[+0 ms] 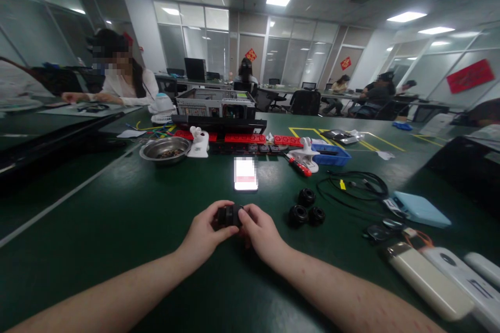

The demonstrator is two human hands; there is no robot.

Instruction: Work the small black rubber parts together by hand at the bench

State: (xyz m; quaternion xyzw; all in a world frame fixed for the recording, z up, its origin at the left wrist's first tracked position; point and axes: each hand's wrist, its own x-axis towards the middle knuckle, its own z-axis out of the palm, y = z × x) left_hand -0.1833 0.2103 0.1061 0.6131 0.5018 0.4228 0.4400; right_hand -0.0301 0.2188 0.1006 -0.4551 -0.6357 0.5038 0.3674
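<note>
Over the green surface (156,213) I see the left hand (203,227) and right hand (261,230), each grip pinching one small black part (230,216), its handling seemingly unfinished, while three round black pieces (299,215) sit clustered to the right, done or waiting I cannot tell.

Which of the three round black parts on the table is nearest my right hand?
The leftmost black part, closest to your right hand; the rear one and front-right one sit farther right.

2 bare hands (205,230) (262,231) close together, fingers (223,204) curled, forearms (128,286) outstretched
</note>
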